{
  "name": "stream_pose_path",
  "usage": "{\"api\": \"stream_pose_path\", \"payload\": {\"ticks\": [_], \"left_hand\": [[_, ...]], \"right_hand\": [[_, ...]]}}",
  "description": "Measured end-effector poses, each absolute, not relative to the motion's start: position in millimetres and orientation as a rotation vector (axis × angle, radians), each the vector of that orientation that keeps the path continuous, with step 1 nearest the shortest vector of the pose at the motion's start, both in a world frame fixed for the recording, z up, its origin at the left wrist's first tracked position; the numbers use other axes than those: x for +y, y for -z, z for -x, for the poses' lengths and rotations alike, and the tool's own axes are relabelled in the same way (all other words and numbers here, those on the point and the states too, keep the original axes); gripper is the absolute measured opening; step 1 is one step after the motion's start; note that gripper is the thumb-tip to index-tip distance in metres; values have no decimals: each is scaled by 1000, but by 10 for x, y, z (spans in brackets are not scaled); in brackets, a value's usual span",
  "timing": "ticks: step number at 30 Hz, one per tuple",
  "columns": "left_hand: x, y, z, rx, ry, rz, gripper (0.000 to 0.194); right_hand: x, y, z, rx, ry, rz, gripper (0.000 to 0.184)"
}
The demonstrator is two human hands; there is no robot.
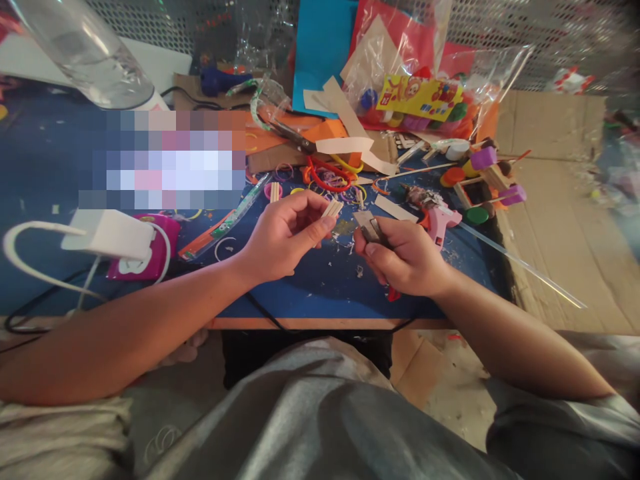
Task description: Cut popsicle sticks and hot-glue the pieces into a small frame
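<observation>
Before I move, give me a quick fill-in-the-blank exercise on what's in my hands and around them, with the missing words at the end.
1. The left hand pinches short sticks between its fingers and its ____.
2. Of the sticks and the metal tool, the right hand holds the ____.
3. The body of the glue gun is ____.
4. The charger on the magenta socket block is ____.

Missing words: thumb; metal tool; pink; white.

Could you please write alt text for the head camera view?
The left hand holds pale sticks and the right hand a metal tool above a cluttered blue table. Scissors and a pink glue gun lie nearby.
</observation>
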State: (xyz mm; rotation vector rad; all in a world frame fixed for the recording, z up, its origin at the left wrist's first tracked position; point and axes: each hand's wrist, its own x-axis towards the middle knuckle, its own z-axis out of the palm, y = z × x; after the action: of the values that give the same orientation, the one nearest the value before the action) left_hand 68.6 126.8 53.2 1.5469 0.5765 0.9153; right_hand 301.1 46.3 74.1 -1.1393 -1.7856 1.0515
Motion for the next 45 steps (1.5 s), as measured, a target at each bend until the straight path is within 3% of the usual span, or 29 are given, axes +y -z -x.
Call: {"api": "stream_pose_path", "payload": {"ticks": [9,14,18,23,30,36,45], "left_hand": [[1276,-521,-691,568,-920,-1537,43],[1274,-527,-694,571,-924,-1541,45],[1272,-531,-698,574,-926,-1538,47],[1275,-538,-694,570,-925,-1536,46],[1272,-536,-700,569,-934,-1545,46],[1272,-559,-702,595,-904,-1535,50],[1264,-513,-704,600,-918,-1534,42]], "right_hand": [[457,-742,-3008,-1803,-1047,1076,18],[453,-705,-3054,-1673,-1273,969,8],[462,-668,-3084,-1648,-1260,933,3],[496,-674,-3093,-1655,-1216,911,18],[525,-721,-3074,-1403,-1535,842,8],[490,-752,-3057,-1423,-1497,840,17],[469,-784,-3039,-1496,-1463,797,27]]}}
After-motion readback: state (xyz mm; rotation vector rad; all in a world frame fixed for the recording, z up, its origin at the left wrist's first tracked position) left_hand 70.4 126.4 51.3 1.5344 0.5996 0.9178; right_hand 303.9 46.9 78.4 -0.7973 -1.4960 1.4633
